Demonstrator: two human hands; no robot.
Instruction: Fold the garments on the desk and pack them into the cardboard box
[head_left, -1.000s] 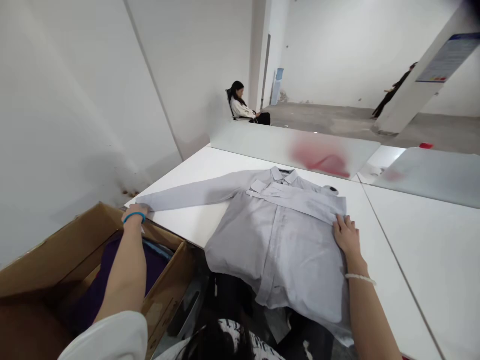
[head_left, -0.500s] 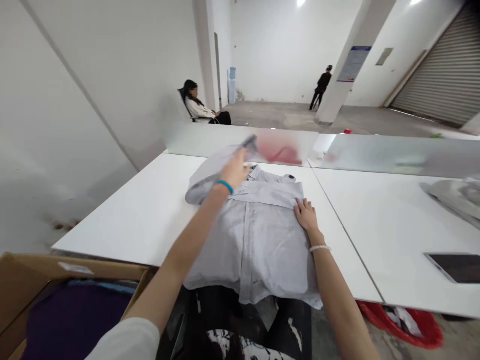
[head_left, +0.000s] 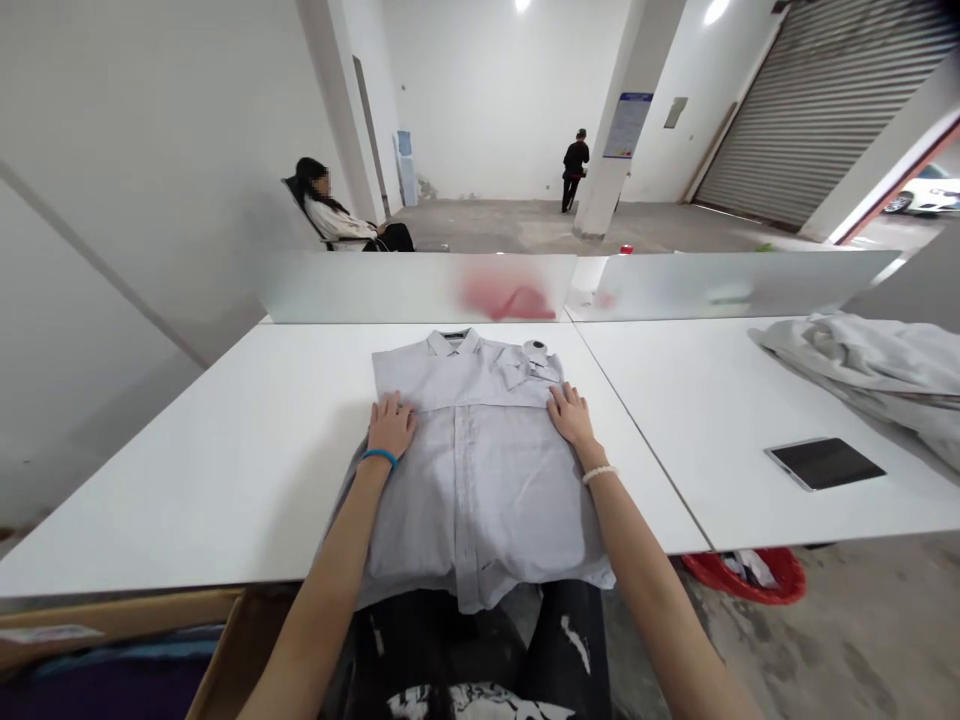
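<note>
Head view: the white surface point(head_left: 150, 480) reaches well out to the left of the shirt, giving the broadest room for moving; to the shirt's right, a seam point(head_left: 645, 440) runs near its edge. Beyond the shirt's collar, a frosted divider point(head_left: 360, 290) limits forward reach. The grey shirt point(head_left: 487, 470) itself lies front up, its hem hanging over the surface's near edge. Folding seems in hand: sleeve fabric point(head_left: 480, 380) lies across the chest, and the next move probably calls for gripping an edge while the rest stays flat. Well right of the shirt is bundled cloth point(head_left: 885, 350); below its left side, a cardboard box point(head_left: 165, 606); to its right, a tablet point(head_left: 826, 463). Left hand point(head_left: 391, 425) and right hand point(head_left: 571, 415) rest on the shirt's opposite sides, fingers slightly apart, clamped on nothing.
</note>
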